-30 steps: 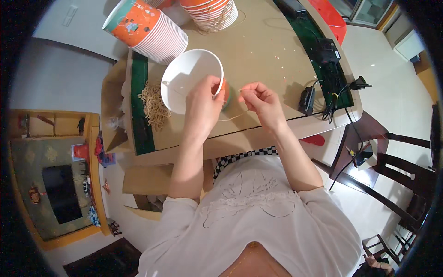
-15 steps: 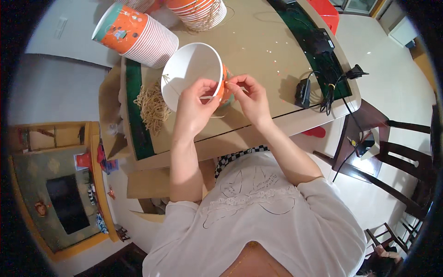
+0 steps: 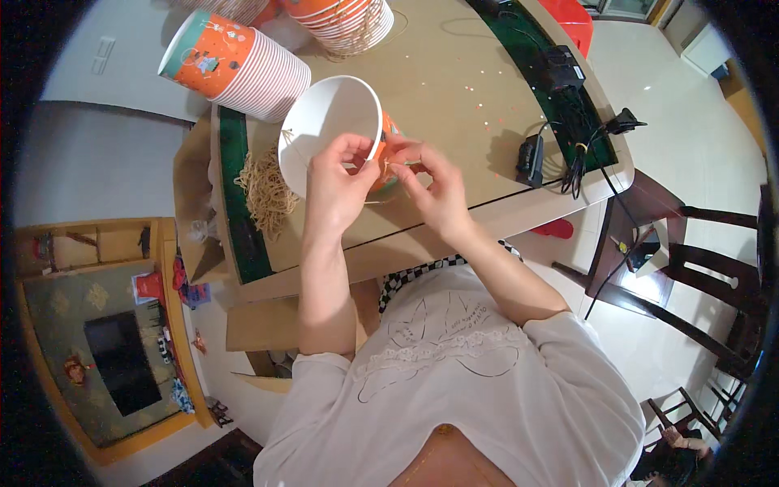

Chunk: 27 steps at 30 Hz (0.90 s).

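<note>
A large paper bucket (image 3: pixel 331 104), white inside with an orange printed outside, lies tilted on the table with its mouth toward the left. My left hand (image 3: pixel 334 188) is closed on its near rim, fingers inside the mouth and thumb at the edge. Against the orange outer wall, my right hand (image 3: pixel 441 188) pinches a thin tan cord (image 3: pixel 388 165) between thumb and fingertips. More of that cord crosses the bucket's mouth, with a knotted end by the far-left rim. Beside the bucket lies a heap of tan cords (image 3: pixel 266 195).
One stack of orange paper buckets (image 3: pixel 243 65) lies at the back left, and another stack (image 3: pixel 345 24) stands behind with cords draped on it. Black power adapters (image 3: pixel 531 160) with cables sit at the table's right. A dark wooden chair (image 3: pixel 706 272) stands beyond.
The bucket and both hands have shifted slightly left. My right fingertips have moved a little left and down along the bucket's outer wall, still pinching the cord.
</note>
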Each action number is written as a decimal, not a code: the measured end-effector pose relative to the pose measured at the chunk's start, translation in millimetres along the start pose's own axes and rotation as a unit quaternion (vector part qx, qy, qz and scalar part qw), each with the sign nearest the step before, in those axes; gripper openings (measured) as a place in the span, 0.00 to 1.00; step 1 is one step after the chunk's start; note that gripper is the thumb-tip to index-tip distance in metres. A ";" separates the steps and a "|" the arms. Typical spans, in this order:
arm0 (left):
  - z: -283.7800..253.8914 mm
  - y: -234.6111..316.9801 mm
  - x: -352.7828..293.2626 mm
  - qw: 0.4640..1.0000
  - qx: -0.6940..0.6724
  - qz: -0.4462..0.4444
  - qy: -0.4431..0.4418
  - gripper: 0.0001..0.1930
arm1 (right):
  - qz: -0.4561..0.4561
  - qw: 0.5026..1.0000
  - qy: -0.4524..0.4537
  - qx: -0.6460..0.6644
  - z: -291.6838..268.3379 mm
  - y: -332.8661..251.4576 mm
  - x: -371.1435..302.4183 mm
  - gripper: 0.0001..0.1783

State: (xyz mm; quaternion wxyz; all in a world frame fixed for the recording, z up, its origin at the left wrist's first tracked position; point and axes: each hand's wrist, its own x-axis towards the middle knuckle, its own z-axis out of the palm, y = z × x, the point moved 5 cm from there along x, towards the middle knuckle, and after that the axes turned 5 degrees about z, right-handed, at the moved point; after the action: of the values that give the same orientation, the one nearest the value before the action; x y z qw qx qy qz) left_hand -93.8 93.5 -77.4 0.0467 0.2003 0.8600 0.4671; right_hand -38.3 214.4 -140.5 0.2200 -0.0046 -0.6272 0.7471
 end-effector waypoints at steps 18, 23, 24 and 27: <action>10.4 4.9 1.6 0.998 0.058 0.018 0.012 0.10 | -0.022 0.998 -0.024 -0.054 -3.0 -5.1 -2.1 0.03; 10.4 13.3 -2.7 0.997 0.027 0.064 0.040 0.11 | 0.141 0.989 0.004 0.035 -14.0 6.1 3.4 0.05; 8.5 17.5 -5.5 0.997 0.027 0.064 0.041 0.11 | 0.140 0.989 0.000 0.044 -14.8 7.7 4.1 0.06; 1.0 48.0 -14.9 0.966 0.178 0.173 0.068 0.13 | 0.227 0.956 -0.040 0.179 -15.4 4.1 1.2 0.07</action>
State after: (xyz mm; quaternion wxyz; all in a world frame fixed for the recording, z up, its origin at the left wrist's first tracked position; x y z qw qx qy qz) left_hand -65.4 111.7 -40.1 -0.1293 0.3187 0.8828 0.3199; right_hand -36.4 228.7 -147.3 0.0160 -0.0774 -0.4740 0.8770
